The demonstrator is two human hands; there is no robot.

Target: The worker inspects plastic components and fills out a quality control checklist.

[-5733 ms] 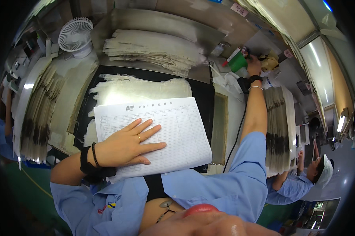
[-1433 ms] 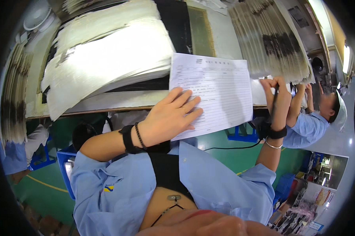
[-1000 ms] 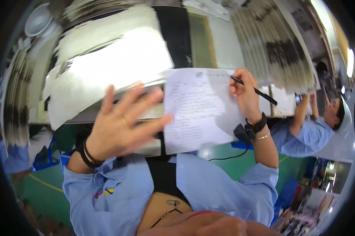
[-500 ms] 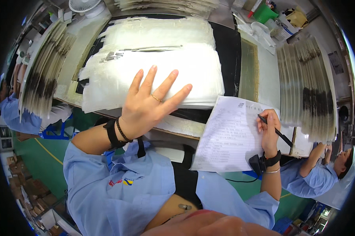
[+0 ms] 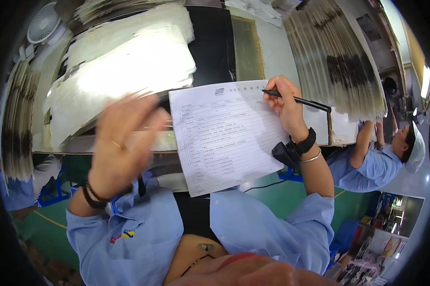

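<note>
The left hand (image 5: 129,138), spread over the sheets (image 5: 134,62) a moment ago, is now a blur by their near edge, too smeared to tell whether it grips anything. The form (image 5: 224,143) lies right of it, overhanging the table (image 5: 274,52), apparently steadied by the right hand (image 5: 289,107) alone, whose fingers remain closed around the pen (image 5: 303,101), tip at the form's upper right.
</note>
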